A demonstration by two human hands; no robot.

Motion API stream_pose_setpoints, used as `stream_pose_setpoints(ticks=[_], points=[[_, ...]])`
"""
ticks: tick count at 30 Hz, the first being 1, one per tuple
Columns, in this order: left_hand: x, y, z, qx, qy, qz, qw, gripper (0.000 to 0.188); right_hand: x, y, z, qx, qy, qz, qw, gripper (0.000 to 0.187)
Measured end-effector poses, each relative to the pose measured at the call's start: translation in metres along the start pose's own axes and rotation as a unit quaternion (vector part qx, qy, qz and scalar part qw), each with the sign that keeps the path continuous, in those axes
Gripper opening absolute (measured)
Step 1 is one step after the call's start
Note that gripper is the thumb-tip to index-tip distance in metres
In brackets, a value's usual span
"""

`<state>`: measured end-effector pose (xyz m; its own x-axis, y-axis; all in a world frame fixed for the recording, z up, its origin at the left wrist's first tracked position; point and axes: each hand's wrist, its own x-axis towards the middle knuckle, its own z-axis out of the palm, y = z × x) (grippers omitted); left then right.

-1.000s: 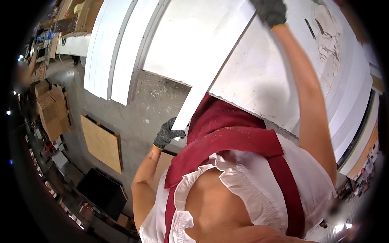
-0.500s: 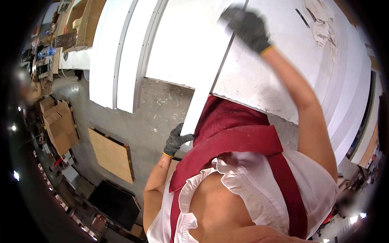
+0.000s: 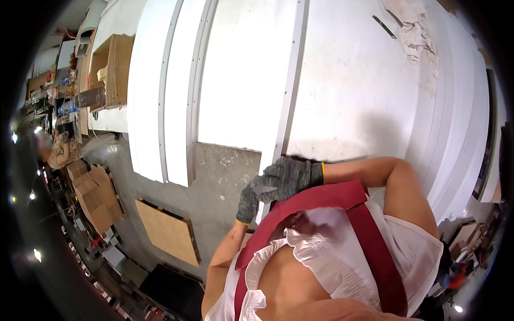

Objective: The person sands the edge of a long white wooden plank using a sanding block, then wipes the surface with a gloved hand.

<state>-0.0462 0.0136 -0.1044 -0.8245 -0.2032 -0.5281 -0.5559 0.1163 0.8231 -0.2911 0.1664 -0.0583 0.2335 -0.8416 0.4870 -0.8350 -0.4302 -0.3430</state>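
Note:
A long white panel strip (image 3: 278,128) with a grey, hole-dotted edge runs from the far side of the table towards my body. Its near end overhangs the table, and my left hand (image 3: 247,205), in a dark grey knit glove, is closed around it. My right hand (image 3: 293,179), gloved the same way, lies across the strip close to my left hand. Its fingers are curled over a small pale grey piece (image 3: 263,189), too blurred to name. My right forearm crosses in front of the table edge, just beyond my red apron (image 3: 326,200).
Two similar white strips (image 3: 176,107) lie to the left, their ends past the table edge. A black slim tool (image 3: 384,27) and pale cloth (image 3: 411,32) lie far right. More white panels (image 3: 455,117) are stacked rightward. An open cardboard box (image 3: 118,69) stands far left; a wooden board (image 3: 168,230) is on the floor.
My right hand has come from the far part of the strip back towards me, beside my left hand. My left hand stays at the strip's near end. The view has shifted somewhat.

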Motion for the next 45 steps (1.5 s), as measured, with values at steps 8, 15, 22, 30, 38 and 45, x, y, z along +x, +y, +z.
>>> stream_pose_setpoints(ticks=[8,15,22,30,38,45], points=[[-0.036,0.076,0.004,0.103,-0.031,-0.026,0.994,0.041,0.015,0.329,-0.177,-0.292,0.099,0.352,0.883,0.031],[-0.031,0.093,0.006,-0.065,-0.014,-0.176,0.982,0.045,0.043,0.354,-0.211,-0.270,0.059,0.506,0.817,0.036],[-0.034,0.073,0.011,-0.048,-0.010,-0.085,0.995,0.047,0.032,0.149,-0.133,-0.096,-0.039,0.131,0.986,0.036],[-0.021,0.075,0.000,-0.072,-0.037,-0.084,0.993,0.044,-0.003,0.405,-0.229,-0.320,0.123,0.380,0.859,0.031],[-0.040,0.048,0.011,-0.076,0.005,-0.071,0.995,0.039,0.052,0.149,-0.099,-0.070,-0.005,0.239,0.968,0.033],[-0.010,0.041,0.008,0.057,0.040,0.114,0.991,0.034,0.068,0.083,-0.083,0.061,-0.145,0.238,0.959,0.034]])
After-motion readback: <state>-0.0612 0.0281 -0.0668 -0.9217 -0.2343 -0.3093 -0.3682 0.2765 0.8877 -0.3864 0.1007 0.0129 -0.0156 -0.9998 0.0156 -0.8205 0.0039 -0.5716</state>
